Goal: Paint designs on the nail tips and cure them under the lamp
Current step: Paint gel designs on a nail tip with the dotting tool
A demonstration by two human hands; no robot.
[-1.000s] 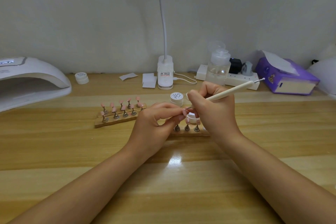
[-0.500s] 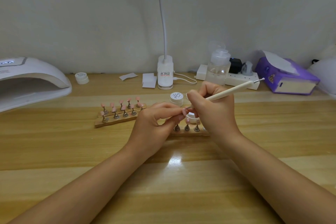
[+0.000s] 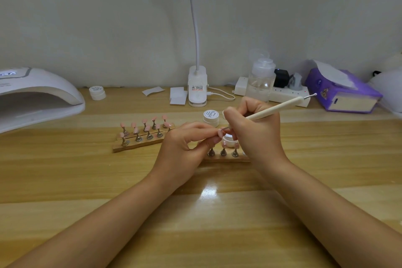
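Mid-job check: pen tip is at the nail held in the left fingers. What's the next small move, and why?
Probably a short, light stroke with the cream dotting pen across the pink nail tip. The right hand has its point at that tip, the left hand pinches it steady, and the white curing lamp sits unused.

A single wide-angle view looks from the person's head, forward and down over the counter (image 3: 326, 180). Both forearms enter from the bottom edge, and the left hand (image 3: 180, 150) and right hand (image 3: 256, 132) meet near the middle of the frame, close to the lens. Beyond the hands the view reaches the wall (image 3: 108, 17), and straight edges bow toward the sides.
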